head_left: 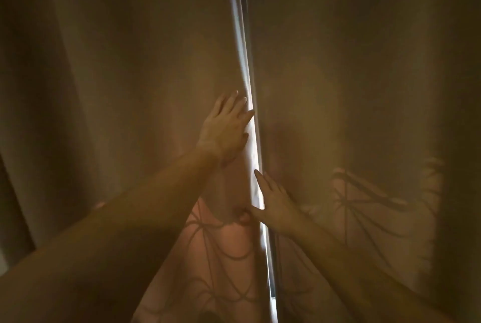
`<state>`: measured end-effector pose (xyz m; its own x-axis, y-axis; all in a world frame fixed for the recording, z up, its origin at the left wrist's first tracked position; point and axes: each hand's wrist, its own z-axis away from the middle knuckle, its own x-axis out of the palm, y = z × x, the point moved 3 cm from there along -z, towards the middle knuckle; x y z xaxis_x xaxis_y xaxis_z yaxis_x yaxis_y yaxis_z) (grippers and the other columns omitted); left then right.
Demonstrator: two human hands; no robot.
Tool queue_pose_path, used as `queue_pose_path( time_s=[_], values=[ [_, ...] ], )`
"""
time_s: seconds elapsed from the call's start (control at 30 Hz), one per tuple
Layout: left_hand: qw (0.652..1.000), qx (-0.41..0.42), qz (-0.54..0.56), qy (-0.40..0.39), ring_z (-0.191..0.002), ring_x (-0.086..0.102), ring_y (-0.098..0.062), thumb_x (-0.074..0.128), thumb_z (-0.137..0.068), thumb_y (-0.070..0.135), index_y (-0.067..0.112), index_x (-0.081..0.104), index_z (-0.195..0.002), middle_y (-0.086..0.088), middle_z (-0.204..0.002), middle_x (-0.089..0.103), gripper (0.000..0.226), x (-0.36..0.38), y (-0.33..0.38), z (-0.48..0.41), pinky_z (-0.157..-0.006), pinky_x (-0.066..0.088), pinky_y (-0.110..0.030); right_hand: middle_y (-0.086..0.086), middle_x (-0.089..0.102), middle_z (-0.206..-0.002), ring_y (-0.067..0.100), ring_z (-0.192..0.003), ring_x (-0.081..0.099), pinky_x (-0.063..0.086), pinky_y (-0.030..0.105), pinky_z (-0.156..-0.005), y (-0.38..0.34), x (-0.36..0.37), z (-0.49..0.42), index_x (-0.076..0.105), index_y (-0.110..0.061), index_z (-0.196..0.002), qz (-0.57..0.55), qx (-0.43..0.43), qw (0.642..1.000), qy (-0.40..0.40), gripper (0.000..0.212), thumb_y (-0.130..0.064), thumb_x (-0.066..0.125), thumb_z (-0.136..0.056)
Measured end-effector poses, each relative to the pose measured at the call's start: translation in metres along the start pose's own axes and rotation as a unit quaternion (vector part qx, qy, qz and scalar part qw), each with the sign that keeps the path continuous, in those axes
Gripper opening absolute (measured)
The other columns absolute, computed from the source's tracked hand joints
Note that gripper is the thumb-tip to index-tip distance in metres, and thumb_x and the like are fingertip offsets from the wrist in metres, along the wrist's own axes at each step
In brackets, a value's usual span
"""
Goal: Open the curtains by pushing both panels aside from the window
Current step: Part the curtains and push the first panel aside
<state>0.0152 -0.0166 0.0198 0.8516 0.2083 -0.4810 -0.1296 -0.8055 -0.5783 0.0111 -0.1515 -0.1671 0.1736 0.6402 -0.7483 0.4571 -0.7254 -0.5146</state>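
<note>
Two tan curtain panels fill the view. The left panel point(125, 88) and the right panel point(359, 83) meet at a narrow bright slit of daylight point(251, 140) near the middle. My left hand point(225, 130) lies flat on the left panel's inner edge, fingers spread and pointing at the slit. Lower down, my right hand point(276, 205) rests on the right panel's inner edge with fingers extended upward and the thumb reaching across the slit. Neither hand has fabric bunched in it.
Shadows of a curved railing pattern point(364, 208) show through the lower part of both panels. A dark fold of curtain point(15, 205) hangs at the far left. The window behind is hidden except through the slit.
</note>
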Motion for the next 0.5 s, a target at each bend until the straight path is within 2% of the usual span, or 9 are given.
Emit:
queue_pose_path(
  time_s=[0.07,0.17,0.27,0.33,0.4,0.5],
  values=[
    [1.0,-0.013,-0.009,-0.01,-0.163,0.009,-0.032,0.046,-0.102,0.046,0.025,0.038,-0.159,-0.01,-0.172,0.025,0.062,0.003,-0.004,-0.001,-0.132,0.003,-0.051,0.003,0.005,-0.177,0.028,-0.159,0.012,0.021,0.048,-0.126,0.0,0.006,-0.003,-0.004,-0.036,-0.166,0.008,0.001,1.0,-0.011,0.118,-0.093,0.045,-0.076],
    [1.0,-0.01,-0.009,-0.006,-0.163,0.007,-0.032,0.045,-0.102,0.046,0.025,0.039,-0.159,-0.011,-0.173,0.022,0.061,0.018,-0.007,0.0,-0.133,0.003,-0.051,0.005,0.003,-0.177,0.029,-0.16,0.013,0.022,0.046,-0.125,0.008,0.023,-0.013,-0.01,-0.041,-0.162,0.04,-0.024,0.999,0.0,0.103,-0.074,0.056,-0.09],
    [1.0,-0.015,-0.02,-0.014,-0.163,0.007,-0.032,0.046,-0.102,0.045,0.025,0.036,-0.161,-0.012,-0.173,0.021,0.062,0.03,-0.014,0.002,-0.132,0.004,-0.052,0.003,0.005,-0.177,0.028,-0.158,0.02,0.021,0.042,-0.123,0.005,0.03,-0.026,-0.003,-0.034,-0.166,0.06,-0.045,0.997,0.001,0.105,-0.077,0.055,-0.09],
    [0.999,-0.023,-0.016,-0.014,-0.163,0.008,-0.031,0.05,-0.101,0.044,0.025,0.037,-0.161,-0.011,-0.173,0.022,0.064,0.033,-0.018,0.003,-0.133,0.004,-0.052,-0.001,0.002,-0.177,0.028,-0.157,0.022,0.022,0.047,-0.124,0.004,0.033,-0.036,-0.003,-0.035,-0.167,0.054,-0.056,0.997,-0.005,0.107,-0.086,0.046,-0.086],
    [0.999,-0.025,-0.024,-0.019,-0.163,0.008,-0.031,0.053,-0.1,0.043,0.025,0.036,-0.161,-0.011,-0.173,0.022,0.066,0.037,-0.019,0.003,-0.133,0.003,-0.051,-0.004,-0.002,-0.177,0.026,-0.159,0.016,0.021,0.05,-0.125,0.001,0.038,-0.044,-0.006,-0.039,-0.165,0.025,-0.062,0.998,-0.02,0.108,-0.09,0.042,-0.083],
    [0.998,-0.034,-0.043,-0.015,-0.163,0.011,-0.03,0.054,-0.1,0.044,0.027,0.036,-0.162,-0.01,-0.173,0.024,0.067,0.041,-0.023,0.005,-0.133,0.005,-0.052,-0.011,-0.006,-0.176,0.022,-0.161,0.006,0.024,0.051,-0.125,0.0,0.045,-0.054,-0.007,-0.043,-0.165,-0.034,-0.059,0.997,-0.039,0.107,-0.088,0.048,-0.084]
  ],
)
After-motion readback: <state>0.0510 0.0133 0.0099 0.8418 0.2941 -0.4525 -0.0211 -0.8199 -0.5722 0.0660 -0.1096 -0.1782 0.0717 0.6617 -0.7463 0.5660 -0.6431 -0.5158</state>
